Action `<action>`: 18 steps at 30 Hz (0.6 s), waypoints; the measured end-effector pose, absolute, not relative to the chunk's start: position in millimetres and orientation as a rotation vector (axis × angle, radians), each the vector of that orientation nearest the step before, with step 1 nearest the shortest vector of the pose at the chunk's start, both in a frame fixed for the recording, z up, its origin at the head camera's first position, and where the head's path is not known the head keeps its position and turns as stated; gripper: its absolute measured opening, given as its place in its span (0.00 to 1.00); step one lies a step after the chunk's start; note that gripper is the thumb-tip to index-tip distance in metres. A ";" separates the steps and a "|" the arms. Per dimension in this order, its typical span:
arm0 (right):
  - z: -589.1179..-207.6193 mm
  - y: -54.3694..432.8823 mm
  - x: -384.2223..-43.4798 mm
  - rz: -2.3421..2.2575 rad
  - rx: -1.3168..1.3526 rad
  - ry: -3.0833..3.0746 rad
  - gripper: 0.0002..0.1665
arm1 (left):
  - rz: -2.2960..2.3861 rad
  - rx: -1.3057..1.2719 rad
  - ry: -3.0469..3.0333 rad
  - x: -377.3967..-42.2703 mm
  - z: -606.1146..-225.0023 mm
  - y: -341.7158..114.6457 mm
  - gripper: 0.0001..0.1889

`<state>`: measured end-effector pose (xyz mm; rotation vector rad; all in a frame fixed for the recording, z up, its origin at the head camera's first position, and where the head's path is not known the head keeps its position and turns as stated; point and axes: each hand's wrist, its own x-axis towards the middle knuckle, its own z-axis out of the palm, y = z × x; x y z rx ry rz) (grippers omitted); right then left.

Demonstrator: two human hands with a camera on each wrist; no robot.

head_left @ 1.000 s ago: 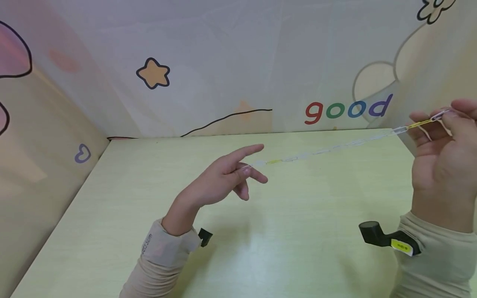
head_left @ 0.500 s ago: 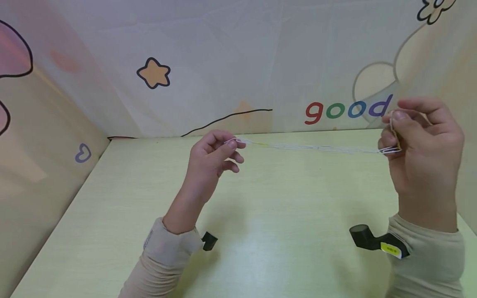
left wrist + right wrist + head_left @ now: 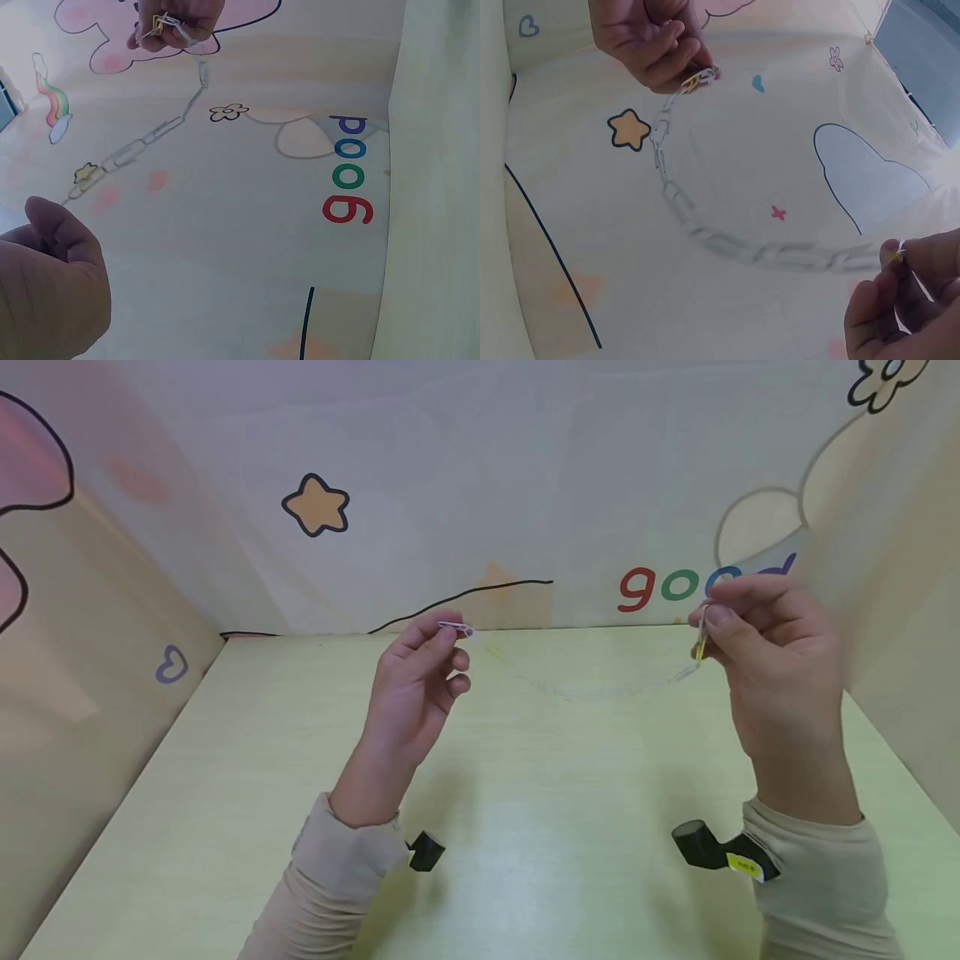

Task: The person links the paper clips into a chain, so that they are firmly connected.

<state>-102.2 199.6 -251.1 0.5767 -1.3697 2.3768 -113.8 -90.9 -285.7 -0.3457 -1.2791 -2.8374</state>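
A chain of linked paper clips [image 3: 679, 206], mostly white with a few yellow ones, hangs in a sagging curve between my two hands above the table. My left hand [image 3: 408, 693] pinches a whitish clip [image 3: 454, 628] at one end between thumb and index finger. At the other end, my right hand [image 3: 787, 693] pinches the chain between thumb and index finger, and a yellow clip [image 3: 700, 652] hangs just below those fingertips. In the head view the middle links are faint and blurred. The left wrist view shows the links [image 3: 124, 156] joined end to end.
Below the hands lies a pale green-yellow tabletop [image 3: 547, 827]. A printed cloth backdrop [image 3: 465, 485] with a star and the word "good" rises along its back edge and sides. Each wrist carries a small black camera [image 3: 701, 845].
The right hand has moved left, toward the left hand, and the chain has gone from stretched straight to sagging. The left hand has turned upward and risen slightly, still pinching its end.
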 end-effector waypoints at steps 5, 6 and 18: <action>-256.7 180.3 -98.5 2.428 0.709 -1.454 0.11 | -2.779 -0.387 -1.447 -111.5 -288.6 -85.7 0.18; -257.6 176.5 -97.6 2.430 0.726 -1.481 0.11 | -2.774 -0.394 -1.465 -111.1 -289.1 -84.7 0.18; -264.8 154.7 -94.9 2.193 0.608 -1.992 0.10 | -2.690 -0.467 -1.556 -107.6 -290.8 -77.0 0.18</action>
